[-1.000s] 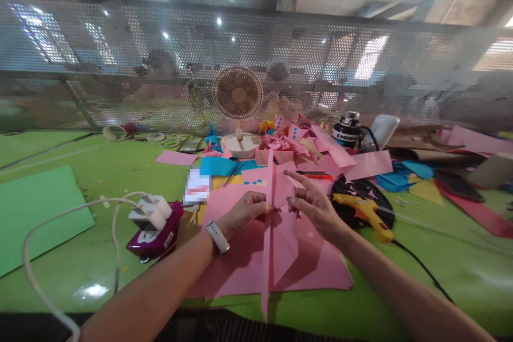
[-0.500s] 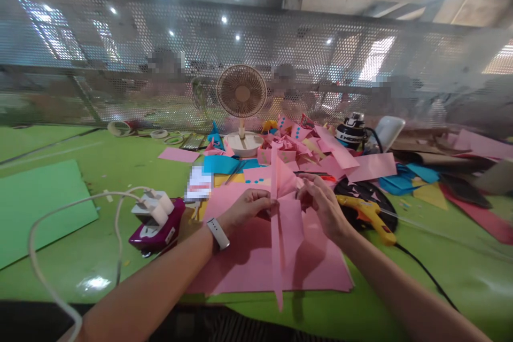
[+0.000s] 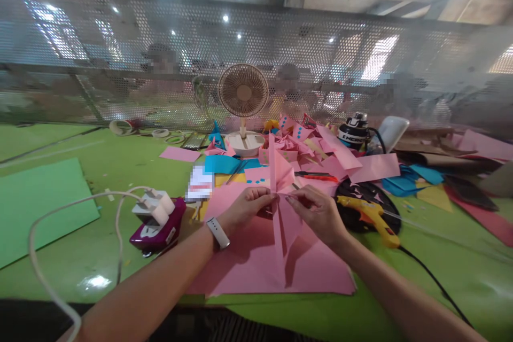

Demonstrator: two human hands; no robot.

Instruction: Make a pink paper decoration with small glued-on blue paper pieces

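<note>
From my remote seat I see the folded pink paper (image 3: 279,248) standing on edge above the near middle of the table (image 3: 132,283), over the pink sheets (image 3: 324,272). My left hand (image 3: 249,204) pinches its middle from the left; my right hand (image 3: 320,212) closes thumb and fingertips on the folds from the right. I judge it very light, springy along creases, easily crushed or torn. I'd hold it at the gathered middle, lightly, leaving the broad flaps unsqueezed.
</note>
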